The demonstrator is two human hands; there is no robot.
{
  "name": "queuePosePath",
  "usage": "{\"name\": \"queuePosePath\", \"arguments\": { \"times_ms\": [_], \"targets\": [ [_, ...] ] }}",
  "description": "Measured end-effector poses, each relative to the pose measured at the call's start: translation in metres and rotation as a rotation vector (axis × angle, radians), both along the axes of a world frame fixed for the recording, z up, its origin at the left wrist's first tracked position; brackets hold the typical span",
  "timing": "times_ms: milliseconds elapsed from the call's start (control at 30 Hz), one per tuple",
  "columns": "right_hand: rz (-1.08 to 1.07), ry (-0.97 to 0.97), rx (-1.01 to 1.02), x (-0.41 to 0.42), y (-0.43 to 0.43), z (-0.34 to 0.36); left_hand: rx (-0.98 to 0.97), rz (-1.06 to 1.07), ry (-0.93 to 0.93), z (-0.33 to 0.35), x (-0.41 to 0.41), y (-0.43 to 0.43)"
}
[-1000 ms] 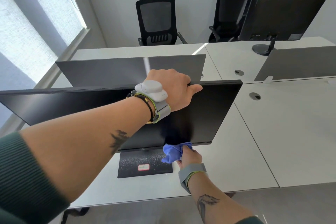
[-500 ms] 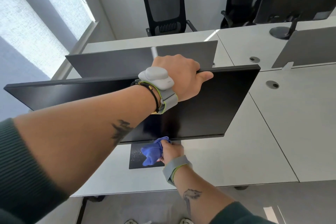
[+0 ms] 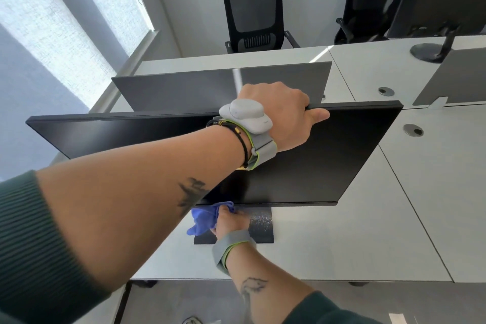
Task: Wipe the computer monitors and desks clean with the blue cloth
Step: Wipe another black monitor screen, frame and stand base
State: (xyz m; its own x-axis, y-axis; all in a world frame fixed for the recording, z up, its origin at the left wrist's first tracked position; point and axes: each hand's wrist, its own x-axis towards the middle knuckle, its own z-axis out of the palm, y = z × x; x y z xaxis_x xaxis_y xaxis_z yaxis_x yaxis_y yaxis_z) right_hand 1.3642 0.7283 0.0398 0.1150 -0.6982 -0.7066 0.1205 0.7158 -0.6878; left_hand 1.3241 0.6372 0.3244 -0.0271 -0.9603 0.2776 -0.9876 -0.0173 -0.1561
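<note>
blue cloth [image 3: 202, 221] is sitting bunched in your right hand [image 3: 231, 222], at the bottom edge of the monitor [image 3: 328, 160], above its base [image 3: 261, 229] on the counter [image 3: 328, 252]. your left hand [image 3: 281, 113] is gripping the top edge. you're likely wiping the lower bezel; next you're needing a light sideways sweep.

I can't read any text on this feed. The only candidate is a tiny mark on the grey wrist unit [image 3: 246, 116] on the left hand [image 3: 278, 109], and it's too small to make out. The pale specks on the monitor [image 3: 328, 160] base [image 3: 260, 225] are just glare or dust, no lettering I can resolve.
</note>
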Motion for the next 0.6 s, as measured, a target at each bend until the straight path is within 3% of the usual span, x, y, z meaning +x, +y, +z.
{"name": "queuePosePath", "arguments": {
  "times_ms": [100, 233, 433, 600],
  "targets": [
    [0.100, -0.001, -0.002, 0.024, 0.000, -0.036, -0.002, -0.003, 0.015, 0.000, 0.004, 0.001],
    [0.071, 0.012, -0.009, -0.016, -0.003, 0.022, -0.012, -0.025, 0.033, 0.005, 0.009, 0.002],
    [0.024, 0.246, -0.050, -0.031, -0.022, 0.010, 0.012, -0.114, 0.051, 0.013, 0.031, 0.008],
    [-0.056, 0.497, -0.264, -0.014, -0.002, 0.017, -0.014, -0.070, 0.075, 0.035, 0.089, 0.036]
  ]
}}
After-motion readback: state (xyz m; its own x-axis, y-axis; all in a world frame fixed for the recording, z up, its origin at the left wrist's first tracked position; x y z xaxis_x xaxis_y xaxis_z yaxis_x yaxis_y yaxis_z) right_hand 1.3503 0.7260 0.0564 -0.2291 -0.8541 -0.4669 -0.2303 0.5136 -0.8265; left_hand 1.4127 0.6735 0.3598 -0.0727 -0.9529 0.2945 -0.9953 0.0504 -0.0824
